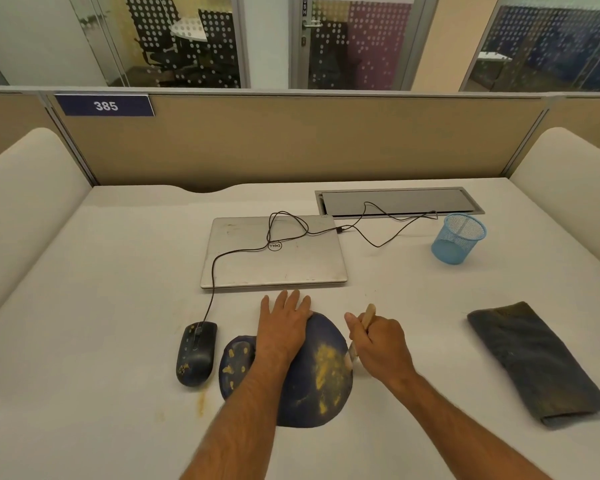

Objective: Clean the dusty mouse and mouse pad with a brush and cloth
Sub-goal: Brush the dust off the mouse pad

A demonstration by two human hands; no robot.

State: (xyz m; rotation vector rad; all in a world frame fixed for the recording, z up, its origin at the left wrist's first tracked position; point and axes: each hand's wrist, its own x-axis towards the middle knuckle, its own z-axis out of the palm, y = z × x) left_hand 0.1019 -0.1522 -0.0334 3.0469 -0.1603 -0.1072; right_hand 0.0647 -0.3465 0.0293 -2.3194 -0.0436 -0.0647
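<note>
A dark blue mouse pad (314, 393) lies on the white desk, with yellow dust on its middle and on its wrist rest at the left. My left hand (283, 323) lies flat on the pad's far part, fingers straight. My right hand (378, 344) grips a wooden-handled brush (367, 317), whose bristles touch the pad's right edge. A black wired mouse (196, 353) sits left of the pad, with yellow dust on its near end. A dark folded cloth (534, 362) lies at the right.
A shut silver laptop (274, 254) lies behind the pad, with the mouse cable looped over it. A blue mesh cup (458, 239) stands at the back right, near a cable hatch (399, 202). A streak of yellow dust (201, 400) marks the desk near the mouse.
</note>
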